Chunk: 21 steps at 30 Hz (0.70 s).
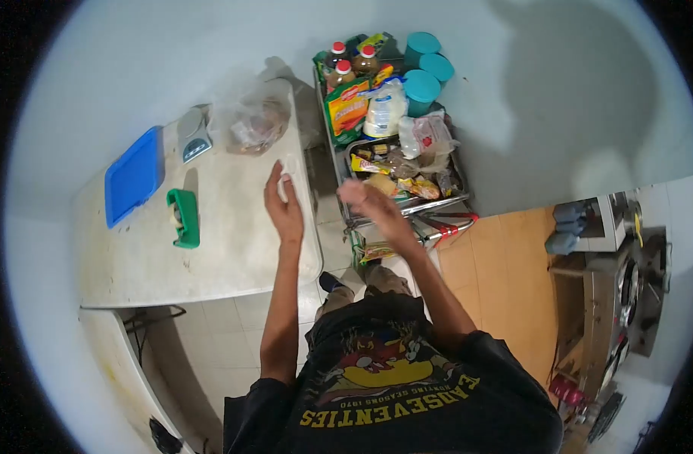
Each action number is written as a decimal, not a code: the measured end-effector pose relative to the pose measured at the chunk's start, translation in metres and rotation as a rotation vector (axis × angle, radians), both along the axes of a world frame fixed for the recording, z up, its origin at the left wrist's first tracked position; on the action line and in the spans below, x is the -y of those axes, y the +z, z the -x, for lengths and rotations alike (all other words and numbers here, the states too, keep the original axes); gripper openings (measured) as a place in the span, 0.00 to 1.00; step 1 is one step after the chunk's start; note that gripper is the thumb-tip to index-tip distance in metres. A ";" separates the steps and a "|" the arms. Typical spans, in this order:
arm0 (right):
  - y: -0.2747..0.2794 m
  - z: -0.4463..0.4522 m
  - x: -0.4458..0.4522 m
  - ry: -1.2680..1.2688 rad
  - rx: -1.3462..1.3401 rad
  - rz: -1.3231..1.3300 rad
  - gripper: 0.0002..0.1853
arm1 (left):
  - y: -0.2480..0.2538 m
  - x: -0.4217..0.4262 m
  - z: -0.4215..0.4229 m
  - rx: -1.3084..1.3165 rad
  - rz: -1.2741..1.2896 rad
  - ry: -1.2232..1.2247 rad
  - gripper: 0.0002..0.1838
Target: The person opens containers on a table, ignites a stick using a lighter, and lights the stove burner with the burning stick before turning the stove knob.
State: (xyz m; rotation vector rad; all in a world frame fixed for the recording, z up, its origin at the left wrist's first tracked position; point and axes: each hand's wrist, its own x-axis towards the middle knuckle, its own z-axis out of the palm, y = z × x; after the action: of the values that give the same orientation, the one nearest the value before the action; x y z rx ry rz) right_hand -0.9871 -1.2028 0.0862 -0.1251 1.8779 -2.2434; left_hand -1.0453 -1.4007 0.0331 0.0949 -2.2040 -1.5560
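Over here a pale wall [233, 38] meets a white table [237, 257] with rounded corners. Beside it stands a metal rack [424, 206]. Light floor tiles [237, 333] give way to warm orange-tan flooring [505, 272] on the right, near a stove [628, 291]. A broad, soft-edged shadow darkens the wall.

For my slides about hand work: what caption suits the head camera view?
Left hand above a table with a green tape dispenser, right hand near a rack of packaged groceries.
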 end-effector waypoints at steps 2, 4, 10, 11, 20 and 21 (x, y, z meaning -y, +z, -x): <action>-0.020 0.034 -0.035 -0.192 -0.186 0.060 0.21 | -0.003 0.009 0.002 0.019 -0.017 0.012 0.21; -0.022 0.071 -0.085 -0.264 -0.144 -0.308 0.20 | -0.004 0.016 0.001 0.048 -0.037 0.008 0.21; -0.095 0.223 -0.215 -0.371 -0.294 -1.190 0.30 | -0.008 0.020 -0.006 0.082 0.029 0.027 0.20; -0.100 0.241 -0.221 -0.352 -0.237 -1.229 0.34 | -0.009 0.020 -0.008 0.118 0.038 0.021 0.20; -0.088 0.323 -0.207 0.159 -0.037 -1.653 0.61 | -0.018 -0.001 -0.011 0.159 0.013 0.057 0.18; -0.082 0.324 -0.199 0.182 -0.013 -1.717 0.61 | -0.017 -0.002 -0.011 0.186 0.023 0.068 0.18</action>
State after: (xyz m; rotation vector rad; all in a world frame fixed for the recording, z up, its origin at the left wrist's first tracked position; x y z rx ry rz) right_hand -1.3113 -1.0042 0.0042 -0.0074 2.8230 -0.0131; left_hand -1.0339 -1.3988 0.0165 0.3156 -2.3331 -1.5390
